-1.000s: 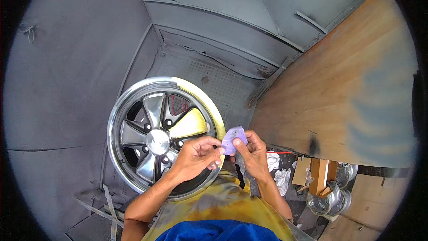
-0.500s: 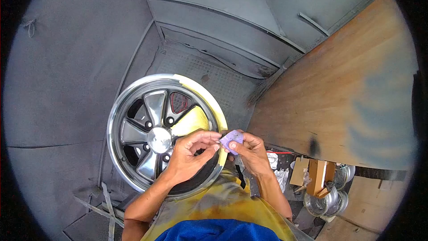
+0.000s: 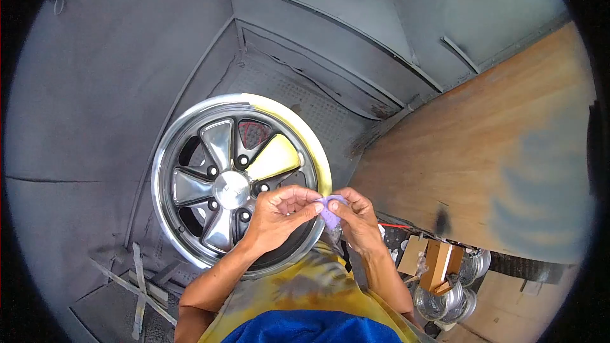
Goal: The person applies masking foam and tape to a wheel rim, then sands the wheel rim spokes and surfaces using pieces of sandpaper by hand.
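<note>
Between my two hands is a small piece of purple sandpaper [image 3: 332, 216], bent and dotted with dark specks. My left hand [image 3: 284, 211] pinches its left edge between thumb and fingertips. On the other side, my right hand [image 3: 359, 218] grips it with the thumb on top and the fingers behind. Both hands are over the lower right edge of a five-spoke metal wheel [image 3: 218, 141]. Yellow masking tape [image 3: 274, 158] covers one spoke, and more runs along the right part of the rim. My left forearm hides the wheel's lower right.
A wooden panel [image 3: 470, 152] with grey overspray stands at the right. Below it are cardboard pieces [image 3: 436, 267] and several metal wheel rims [image 3: 454, 302]. Grey walls [image 3: 108, 89] rise to the left and back, and crossed strips [image 3: 136, 289] lie at lower left.
My left fingertips have come onto the edge of the sandpaper, so both hands now hold it. The sandpaper has turned to hang downward. The view has shifted slightly.
</note>
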Motion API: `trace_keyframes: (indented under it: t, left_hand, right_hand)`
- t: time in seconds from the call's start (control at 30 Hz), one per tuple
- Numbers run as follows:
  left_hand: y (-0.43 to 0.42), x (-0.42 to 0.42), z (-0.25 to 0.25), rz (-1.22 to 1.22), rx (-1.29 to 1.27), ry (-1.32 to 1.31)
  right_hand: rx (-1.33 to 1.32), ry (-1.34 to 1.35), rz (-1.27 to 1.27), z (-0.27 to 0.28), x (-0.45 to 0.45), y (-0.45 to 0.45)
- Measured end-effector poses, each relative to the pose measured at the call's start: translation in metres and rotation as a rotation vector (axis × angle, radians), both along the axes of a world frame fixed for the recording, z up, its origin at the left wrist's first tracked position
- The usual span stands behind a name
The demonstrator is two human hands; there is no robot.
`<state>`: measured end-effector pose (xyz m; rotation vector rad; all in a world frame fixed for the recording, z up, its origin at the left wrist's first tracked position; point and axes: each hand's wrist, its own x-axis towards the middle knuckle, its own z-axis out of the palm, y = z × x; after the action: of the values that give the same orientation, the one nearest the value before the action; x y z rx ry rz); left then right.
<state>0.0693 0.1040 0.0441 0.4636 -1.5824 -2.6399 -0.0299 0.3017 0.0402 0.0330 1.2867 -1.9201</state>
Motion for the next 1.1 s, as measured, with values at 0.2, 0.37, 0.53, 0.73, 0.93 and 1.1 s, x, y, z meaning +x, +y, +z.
trace_keyframes:
  t: [0.2,0.37,0.53,0.73,0.93,1.1]
  left_hand:
    - [-0.019,0.018,-0.003,-0.002,0.010,0.019]
    - [-0.032,0.018,-0.002,-0.010,-0.206,-0.022]
    - [-0.051,-0.015,0.008,-0.031,-0.724,-0.006]
    - [-0.071,-0.045,-0.008,0.030,-1.313,0.144]
    - [-0.069,-0.047,-0.017,0.010,-1.486,0.097]
    - [-0.067,-0.044,-0.024,0.016,-1.477,0.073]
  right_hand:
    - [0.100,0.142,0.246,-0.005,-0.002,-0.016]
    - [0.144,0.318,0.213,-0.005,0.005,-0.035]
    - [0.536,0.704,0.058,0.013,-0.004,-0.065]
    - [0.939,1.339,-0.060,-0.010,-0.024,-0.087]
    - [1.040,1.458,0.048,-0.014,-0.027,-0.105]
    - [1.095,1.503,0.097,-0.015,-0.029,-0.110]
